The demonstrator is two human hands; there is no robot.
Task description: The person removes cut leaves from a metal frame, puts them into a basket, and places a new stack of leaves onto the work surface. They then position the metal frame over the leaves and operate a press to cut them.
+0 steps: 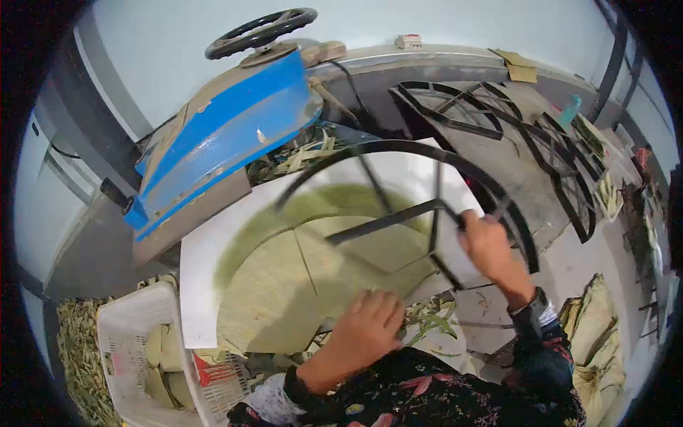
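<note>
My right hand [487,245] is closed around a bar of a black curved metal frame [512,203], which is tilted above a white board [203,274]. Flat greenish-tan sheets [267,295] lie on the board, with seams between them and a green stained arc behind. My left hand [368,324] rests on the front edge of the sheets, fingers extended and pointing forward. Part of the metal frame is blurred over the sheets.
A blue machine [235,114] with a black handwheel [262,33] stands behind left. More black frames [455,107] lie at back right. A white basket [135,313] holds cut pieces at lower left. Folded sheets [594,334] are at lower right.
</note>
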